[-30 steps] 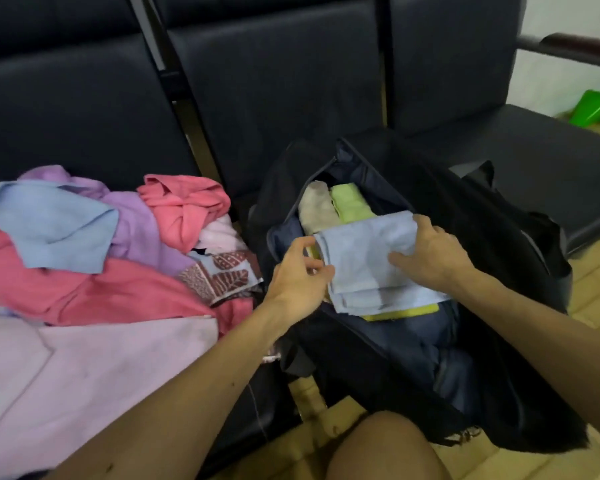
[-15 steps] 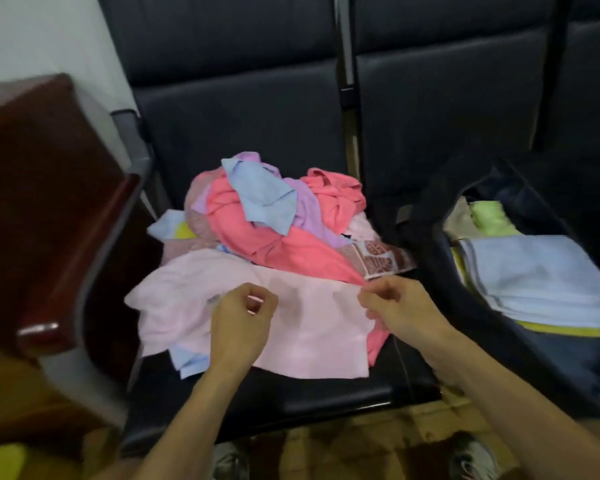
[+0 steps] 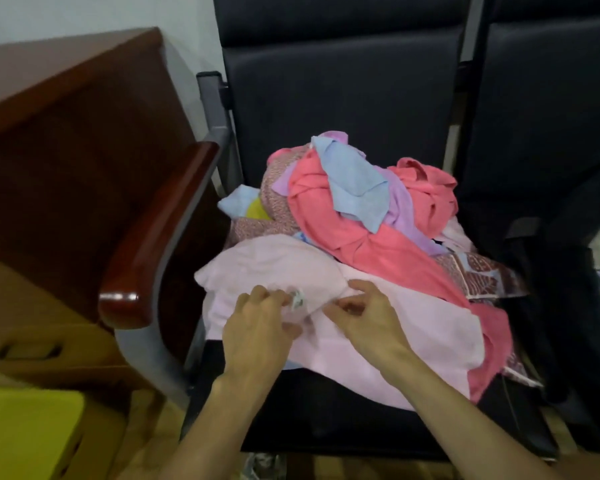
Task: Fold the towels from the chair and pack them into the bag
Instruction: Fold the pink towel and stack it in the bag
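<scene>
Pale pink towel lies at the front of the chair; left hand and right hand each pinch its cloth beside a small label. Pulled quickly, it may drag the red towel resting on it off the seat

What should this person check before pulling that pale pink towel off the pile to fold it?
1. Left hand grips the pale pink towel: ok, pinching beside its small label.
2. Right hand grips it too: ok, fingers curled into the cloth.
3. Towel free of the pile: not ok, the coral towel lies over its far edge.
4. Bag close by: ok, it sits just right of the pile.
5. Room left in the bag: cannot tell, it is mostly out of frame.
</scene>
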